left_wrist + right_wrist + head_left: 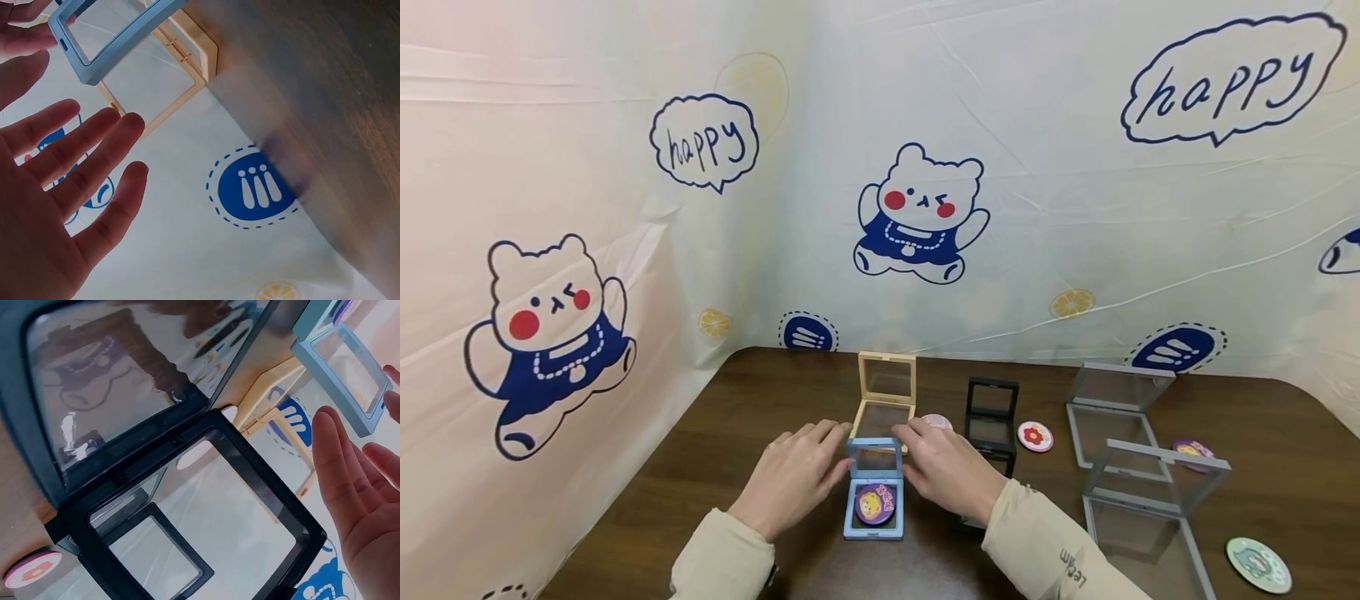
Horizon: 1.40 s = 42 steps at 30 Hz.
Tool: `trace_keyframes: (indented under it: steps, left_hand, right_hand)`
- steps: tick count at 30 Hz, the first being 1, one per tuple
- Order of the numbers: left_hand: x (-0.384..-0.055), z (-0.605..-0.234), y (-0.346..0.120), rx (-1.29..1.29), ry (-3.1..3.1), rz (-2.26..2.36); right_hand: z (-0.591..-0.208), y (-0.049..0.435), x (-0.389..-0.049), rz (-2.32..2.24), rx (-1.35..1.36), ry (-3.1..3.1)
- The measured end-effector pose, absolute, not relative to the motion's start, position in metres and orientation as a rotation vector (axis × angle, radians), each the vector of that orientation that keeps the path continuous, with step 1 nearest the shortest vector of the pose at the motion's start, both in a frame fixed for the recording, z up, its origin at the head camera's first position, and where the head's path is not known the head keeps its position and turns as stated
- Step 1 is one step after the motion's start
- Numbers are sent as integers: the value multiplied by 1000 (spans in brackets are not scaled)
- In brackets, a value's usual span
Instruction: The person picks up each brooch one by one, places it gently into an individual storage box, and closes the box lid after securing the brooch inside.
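A light blue hinged display frame (874, 534) stands on the table in front of me, its windowed lid raised. Inside its base lies a round purple badge (875, 505) with a yellow cartoon figure. My left hand (797, 477) is at the lid's left side, fingers spread and nearly straight in the left wrist view. On the lid's other side is my right hand (951, 471), with its fingers extended beside the lid's edge. In the right wrist view, the blue lid (350, 375) is right at those fingertips. Neither hand is curled round anything.
Behind the blue frame stands a cream frame (887, 357), opened up. Black frames (992, 383) stand beside my right hand. Two grey frames (1165, 446) are farther right. Round badges lie among them, including a red-flower one (1036, 436) and a green one (1258, 565). A printed curtain (1045, 217) hangs behind the table.
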<state>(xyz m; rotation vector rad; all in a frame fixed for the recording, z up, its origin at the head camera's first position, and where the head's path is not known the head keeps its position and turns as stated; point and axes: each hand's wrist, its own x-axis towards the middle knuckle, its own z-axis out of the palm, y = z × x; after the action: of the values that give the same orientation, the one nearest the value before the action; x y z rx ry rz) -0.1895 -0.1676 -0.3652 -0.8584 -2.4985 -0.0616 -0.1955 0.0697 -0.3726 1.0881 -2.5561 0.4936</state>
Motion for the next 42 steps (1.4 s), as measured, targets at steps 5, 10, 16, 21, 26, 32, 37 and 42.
trace_keyframes:
  steps: [5,10,16,21,26,32,37,42]
  left_hand:
    - [-189,-369,-166,-884,-2509,-65]
    - [-187,-372,-165,-880,-2538,-67]
    - [-188,-372,-165,-873,-2546,-73]
    - [-188,-372,-163,-868,-2581,-50]
    - [-188,-372,-162,-869,-2588,-52]
    - [-191,-373,-163,-907,-2512,-106]
    - [-195,-374,-164,-929,-2463,-116]
    - [-196,-372,-164,-933,-2477,-117]
  right_hand:
    - [-372,70,-194,465,1095,-2532]
    - [-372,69,-193,443,1109,-2521]
    - [-372,68,-194,452,1118,-2531]
    - [-373,68,-194,454,1135,-2535]
    - [-374,68,-195,447,1144,-2541]
    - [-378,67,-197,406,1152,-2505]
    - [-379,65,-199,389,1149,-2483]
    - [-380,63,-201,427,1175,-2486]
